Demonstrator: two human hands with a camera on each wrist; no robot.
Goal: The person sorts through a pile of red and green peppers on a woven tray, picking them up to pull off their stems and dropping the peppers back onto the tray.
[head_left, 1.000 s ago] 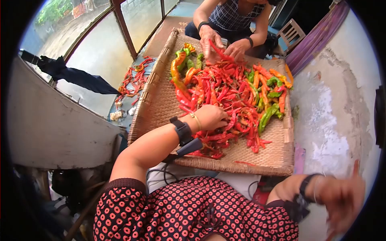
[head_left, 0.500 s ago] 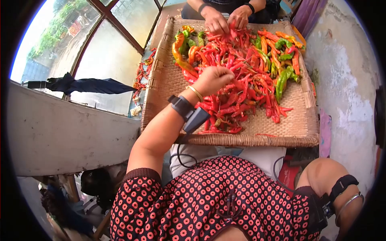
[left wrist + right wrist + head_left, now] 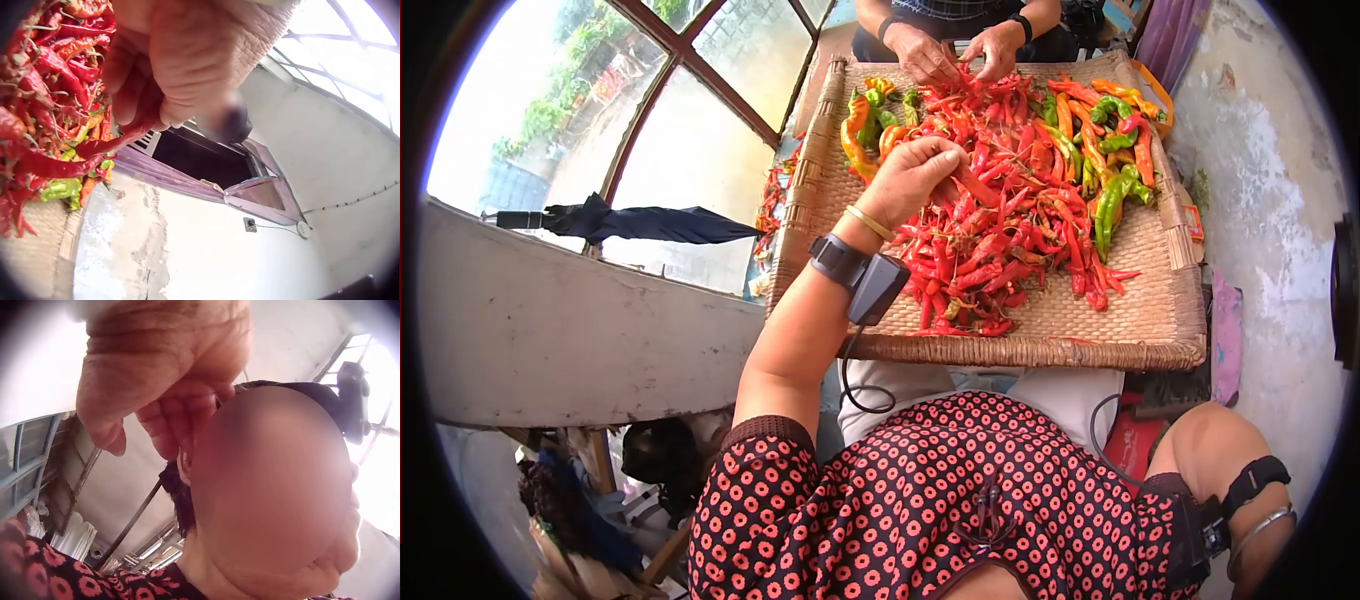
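Head view: my left hand (image 3: 910, 182) pinches a pepper (image 3: 103, 147) over the tray (image 3: 1040, 352); apparently lifting, needs steady grip; right hand (image 3: 165, 369) relaxed, empty.

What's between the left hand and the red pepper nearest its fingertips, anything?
Nothing visible. The left hand pinches that red pepper directly. The other person's hands are at the woven tray's far end, not between them.
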